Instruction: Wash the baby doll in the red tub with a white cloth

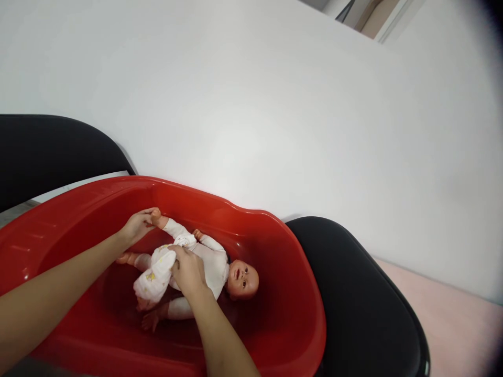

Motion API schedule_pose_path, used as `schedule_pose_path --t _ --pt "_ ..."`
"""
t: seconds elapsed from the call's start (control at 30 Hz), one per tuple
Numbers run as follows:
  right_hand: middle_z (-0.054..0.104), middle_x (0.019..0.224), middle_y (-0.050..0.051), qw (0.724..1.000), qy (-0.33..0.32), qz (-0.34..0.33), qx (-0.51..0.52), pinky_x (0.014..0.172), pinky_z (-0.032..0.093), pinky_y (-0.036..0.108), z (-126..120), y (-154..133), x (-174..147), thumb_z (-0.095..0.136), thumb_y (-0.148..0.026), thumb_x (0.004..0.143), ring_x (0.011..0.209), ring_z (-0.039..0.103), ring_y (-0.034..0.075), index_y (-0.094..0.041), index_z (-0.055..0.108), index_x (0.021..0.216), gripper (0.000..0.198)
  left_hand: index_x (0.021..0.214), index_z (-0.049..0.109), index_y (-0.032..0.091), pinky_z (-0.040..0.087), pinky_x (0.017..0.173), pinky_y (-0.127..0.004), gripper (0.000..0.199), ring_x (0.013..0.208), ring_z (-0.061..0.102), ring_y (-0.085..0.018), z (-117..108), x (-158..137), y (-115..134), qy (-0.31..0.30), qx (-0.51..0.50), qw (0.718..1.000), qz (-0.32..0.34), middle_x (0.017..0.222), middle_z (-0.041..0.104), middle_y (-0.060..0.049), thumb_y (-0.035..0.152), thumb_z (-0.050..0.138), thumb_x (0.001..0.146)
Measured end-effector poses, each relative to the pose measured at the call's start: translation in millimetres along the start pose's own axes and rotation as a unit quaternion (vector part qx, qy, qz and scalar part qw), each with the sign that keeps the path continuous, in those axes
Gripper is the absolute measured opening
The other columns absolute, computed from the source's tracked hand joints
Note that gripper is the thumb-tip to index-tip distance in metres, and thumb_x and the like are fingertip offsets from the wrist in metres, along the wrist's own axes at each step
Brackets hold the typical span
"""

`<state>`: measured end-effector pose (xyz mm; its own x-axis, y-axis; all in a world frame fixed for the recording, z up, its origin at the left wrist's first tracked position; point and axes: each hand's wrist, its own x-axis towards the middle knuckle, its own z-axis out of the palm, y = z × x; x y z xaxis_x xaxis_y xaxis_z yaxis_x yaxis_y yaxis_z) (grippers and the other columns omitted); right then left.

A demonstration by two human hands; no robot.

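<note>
The baby doll point(214, 267) lies face-up below the right grip point(176, 257), which pinches a printed white cloth point(155, 275); the left grip point(151, 215) holds the doll's foot point(159, 220), best supported lightly, cloth kept untwisted. Around both grips is the red tub point(286, 272); rightward, a black chair point(353, 293).

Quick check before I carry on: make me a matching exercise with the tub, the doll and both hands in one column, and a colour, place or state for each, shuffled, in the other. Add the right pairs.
Things:
1. tub
2. doll
3. left hand
4. right hand

Colour, place or state:
A. lying face up, in white clothes
B. gripping the printed cloth
C. glossy red
D. at a raised foot

Right pairs: 1-C, 2-A, 3-D, 4-B
</note>
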<state>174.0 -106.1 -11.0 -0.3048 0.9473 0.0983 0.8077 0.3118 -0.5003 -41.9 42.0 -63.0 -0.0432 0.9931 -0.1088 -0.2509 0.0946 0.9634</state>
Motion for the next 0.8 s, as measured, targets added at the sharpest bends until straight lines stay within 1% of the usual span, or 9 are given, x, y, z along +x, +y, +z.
schedule_pose_path --t 0.07,0.13,0.23,0.3,0.37,0.5,0.57,0.67,0.8 --pt "0.078 0.137 0.011 0.999 0.038 0.008 0.012 0.105 0.061 0.039 2 2 0 0.058 -0.005 0.098 0.121 0.077 0.028 -0.024 0.069 0.152 0.058 0.095 0.073 0.020 0.058 0.075 -0.027 0.047 0.084 0.066 -0.018 8 0 0 0.010 -0.080 0.997 0.010 0.089 0.071 0.000 0.018 0.070 0.048" --pt "0.076 0.138 0.013 0.997 0.067 0.020 0.020 0.108 0.061 0.043 3 5 1 0.061 -0.008 0.099 0.124 0.075 0.031 -0.022 0.065 0.157 0.060 0.102 0.076 0.020 0.057 0.076 -0.025 0.054 0.089 0.068 -0.018 14 -3 1 0.005 -0.103 0.994 0.023 0.099 0.075 -0.001 0.016 0.075 0.048" --pt "0.075 0.139 0.015 0.992 0.114 0.023 0.037 0.111 0.061 0.046 3 8 2 0.064 -0.010 0.099 0.127 0.074 0.031 -0.021 0.062 0.161 0.062 0.112 0.076 0.021 0.060 0.091 -0.033 0.062 0.108 0.073 -0.025 22 -11 5 -0.028 -0.046 0.997 0.054 0.117 0.079 -0.005 0.020 0.089 0.051" --pt "0.073 0.142 0.015 0.988 0.146 0.020 0.052 0.113 0.060 0.046 2 11 3 0.064 -0.010 0.099 0.129 0.073 0.030 -0.021 0.061 0.162 0.064 0.117 0.074 0.021 0.060 0.103 -0.042 0.070 0.119 0.074 -0.031 28 -18 8 -0.077 0.023 0.994 0.075 0.123 0.080 -0.008 0.030 0.099 0.053" --pt "0.071 0.146 0.015 0.983 0.169 0.022 0.067 0.116 0.059 0.046 1 14 4 0.065 -0.011 0.099 0.133 0.071 0.030 -0.021 0.059 0.164 0.066 0.120 0.073 0.019 0.059 0.109 -0.048 0.074 0.121 0.075 -0.035 36 -25 10 -0.131 0.083 0.984 0.092 0.124 0.081 -0.010 0.042 0.103 0.056" --pt "0.069 0.152 0.015 0.974 0.203 0.031 0.098 0.121 0.056 0.046 1 20 4 0.064 -0.010 0.099 0.141 0.068 0.030 -0.021 0.054 0.168 0.071 0.129 0.071 0.017 0.060 0.108 -0.051 0.077 0.125 0.074 -0.041 51 -39 12 -0.200 0.127 0.965 0.110 0.130 0.080 -0.014 0.051 0.099 0.066" --pt "0.068 0.154 0.014 0.968 0.222 0.037 0.112 0.122 0.055 0.047 1 24 4 0.064 -0.010 0.097 0.144 0.067 0.030 -0.022 0.051 0.170 0.075 0.135 0.069 0.017 0.059 0.112 -0.051 0.077 0.131 0.072 -0.041 56 -44 12 -0.231 0.141 0.954 0.125 0.136 0.078 -0.015 0.048 0.096 0.070" --pt "0.063 0.160 0.015 0.961 0.242 0.031 0.133 0.122 0.056 0.048 2 30 4 0.066 -0.011 0.096 0.148 0.064 0.030 -0.022 0.044 0.173 0.080 0.134 0.070 0.018 0.055 0.117 -0.048 0.072 0.134 0.070 -0.038 58 -48 12 -0.263 0.177 0.935 0.160 0.141 0.076 -0.014 0.041 0.093 0.070" --pt "0.063 0.161 0.018 0.965 0.216 -0.011 0.149 0.118 0.059 0.046 2 36 6 0.066 -0.018 0.097 0.143 0.068 0.030 -0.018 0.030 0.178 0.089 0.131 0.069 0.019 0.058 0.111 -0.045 0.061 0.127 0.073 -0.036 58 -51 13 -0.294 0.240 0.904 0.196 0.136 0.078 -0.012 0.039 0.085 0.075"
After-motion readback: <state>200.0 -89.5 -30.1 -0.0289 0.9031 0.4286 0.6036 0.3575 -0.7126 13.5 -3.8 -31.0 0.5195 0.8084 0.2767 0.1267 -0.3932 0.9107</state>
